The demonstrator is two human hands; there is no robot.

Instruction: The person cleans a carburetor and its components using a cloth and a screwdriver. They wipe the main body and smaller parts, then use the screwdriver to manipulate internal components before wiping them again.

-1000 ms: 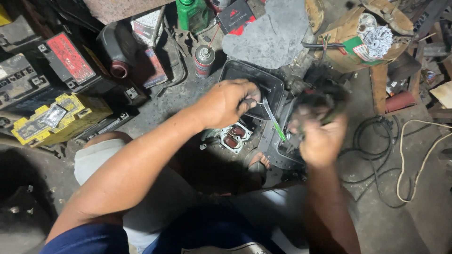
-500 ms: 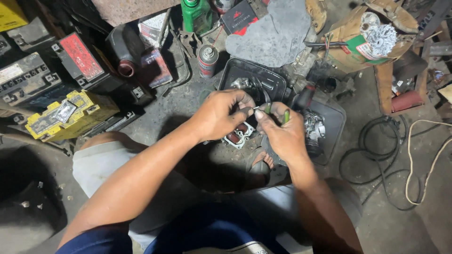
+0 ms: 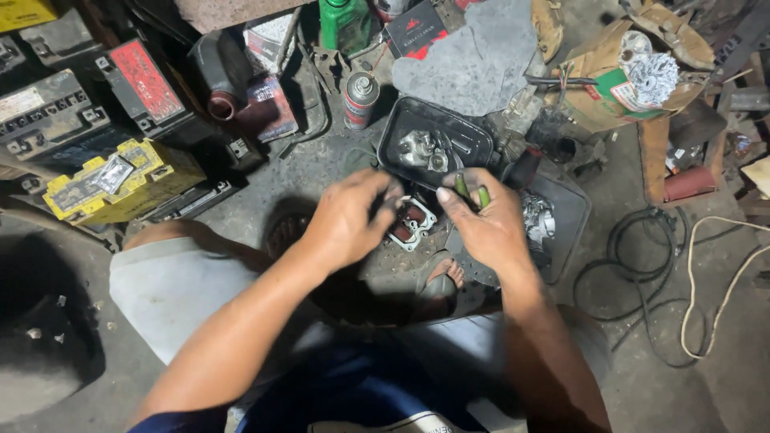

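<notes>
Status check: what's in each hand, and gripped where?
Right hand grips a green-handled tool by its handles. Left hand pinches something small and dark at its fingertips; what it is and where it is gripped cannot be told.

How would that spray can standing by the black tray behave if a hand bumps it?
The spray can stands upright on a narrow base, tall for its width, so it would probably tip easily. Its round body suggests it would then roll across the concrete floor, likely stopping against the black tray or nearby clutter. Its smooth metal skin looks possibly slippery; how full it is cannot be told.
</notes>
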